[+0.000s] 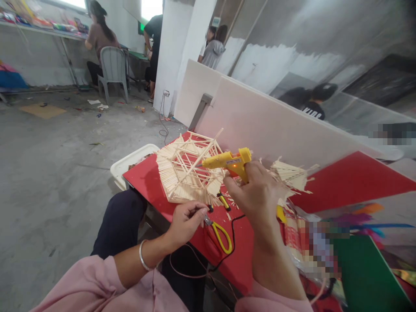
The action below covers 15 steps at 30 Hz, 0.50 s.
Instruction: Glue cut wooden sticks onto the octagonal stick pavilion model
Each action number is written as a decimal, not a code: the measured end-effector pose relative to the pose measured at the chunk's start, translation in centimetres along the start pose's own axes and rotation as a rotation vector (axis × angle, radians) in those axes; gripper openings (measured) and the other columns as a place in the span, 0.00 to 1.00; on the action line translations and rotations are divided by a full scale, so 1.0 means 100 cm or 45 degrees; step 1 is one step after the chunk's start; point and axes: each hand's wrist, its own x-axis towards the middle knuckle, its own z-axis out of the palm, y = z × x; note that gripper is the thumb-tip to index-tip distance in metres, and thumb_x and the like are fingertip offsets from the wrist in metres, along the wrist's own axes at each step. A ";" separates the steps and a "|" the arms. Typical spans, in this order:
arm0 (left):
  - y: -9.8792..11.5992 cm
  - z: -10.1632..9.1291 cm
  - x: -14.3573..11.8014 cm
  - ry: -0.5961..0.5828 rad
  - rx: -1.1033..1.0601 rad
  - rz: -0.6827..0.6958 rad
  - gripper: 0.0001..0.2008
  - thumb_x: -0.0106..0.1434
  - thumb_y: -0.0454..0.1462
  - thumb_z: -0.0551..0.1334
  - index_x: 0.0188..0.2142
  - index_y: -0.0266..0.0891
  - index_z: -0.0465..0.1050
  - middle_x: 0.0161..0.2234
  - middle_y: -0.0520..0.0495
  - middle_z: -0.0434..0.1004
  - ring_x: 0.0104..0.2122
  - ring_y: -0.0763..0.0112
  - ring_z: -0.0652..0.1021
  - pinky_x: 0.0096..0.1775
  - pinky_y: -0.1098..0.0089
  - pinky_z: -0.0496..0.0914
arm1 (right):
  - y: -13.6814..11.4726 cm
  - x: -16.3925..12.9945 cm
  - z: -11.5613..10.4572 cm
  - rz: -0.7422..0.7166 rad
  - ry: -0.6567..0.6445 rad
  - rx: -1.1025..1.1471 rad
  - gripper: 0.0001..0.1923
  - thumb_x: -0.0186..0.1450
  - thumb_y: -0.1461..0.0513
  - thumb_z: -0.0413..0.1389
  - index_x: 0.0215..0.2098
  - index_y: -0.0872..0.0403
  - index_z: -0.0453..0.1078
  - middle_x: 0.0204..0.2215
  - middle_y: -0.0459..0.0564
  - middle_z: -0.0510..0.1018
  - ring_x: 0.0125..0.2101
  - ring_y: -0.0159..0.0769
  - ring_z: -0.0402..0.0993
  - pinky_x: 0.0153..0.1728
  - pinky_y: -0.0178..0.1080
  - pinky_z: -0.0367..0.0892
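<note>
My right hand (261, 190) is wrapped round a yellow hot glue gun (238, 160); a small orange light glows on its side and its nozzle points left. Under and beyond the nozzle stands an open frame of thin wooden sticks (182, 184), built on a fan of close-laid sticks. Thumb and fingers of my left hand (186, 222) are pinched together at the near edge of this frame; what they hold, if anything, is too small to make out. Just right of those fingertips lie yellow-handled scissors (222, 238). A yellow and black utility knife (223, 201) rests by the frame.
On the red tabletop (242, 260), a black cord (231, 236) runs past the scissors. More stick pieces (290, 175) lie right of my right hand. White boards (260, 117) rise behind, a green board (364, 268) lies right, and a white bin (118, 167) stands left. Other people sit and stand farther off.
</note>
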 end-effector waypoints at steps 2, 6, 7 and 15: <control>0.001 0.000 -0.001 -0.011 -0.001 -0.001 0.17 0.60 0.49 0.65 0.30 0.35 0.76 0.17 0.53 0.69 0.17 0.78 0.67 0.23 0.75 0.63 | 0.002 0.000 -0.002 0.039 0.013 -0.023 0.09 0.58 0.55 0.54 0.28 0.53 0.66 0.25 0.46 0.70 0.24 0.32 0.61 0.25 0.36 0.47; 0.000 0.002 -0.003 -0.001 -0.001 0.000 0.16 0.60 0.48 0.65 0.30 0.35 0.75 0.17 0.53 0.69 0.18 0.77 0.68 0.24 0.75 0.63 | 0.004 -0.003 -0.010 0.169 0.068 0.051 0.12 0.58 0.53 0.57 0.26 0.52 0.63 0.23 0.44 0.68 0.23 0.31 0.61 0.25 0.36 0.51; 0.000 0.003 -0.004 0.001 0.001 0.000 0.16 0.59 0.48 0.65 0.30 0.35 0.75 0.17 0.53 0.69 0.18 0.78 0.68 0.24 0.75 0.63 | 0.005 -0.005 -0.013 0.225 0.063 0.113 0.15 0.58 0.51 0.59 0.25 0.51 0.63 0.21 0.42 0.67 0.23 0.31 0.61 0.26 0.36 0.53; 0.002 0.005 -0.010 -0.027 0.022 0.049 0.16 0.60 0.47 0.65 0.28 0.35 0.75 0.19 0.52 0.69 0.19 0.77 0.70 0.25 0.75 0.63 | 0.016 -0.053 -0.032 0.847 -0.040 0.715 0.22 0.56 0.43 0.62 0.29 0.53 0.67 0.19 0.41 0.69 0.21 0.30 0.63 0.24 0.35 0.59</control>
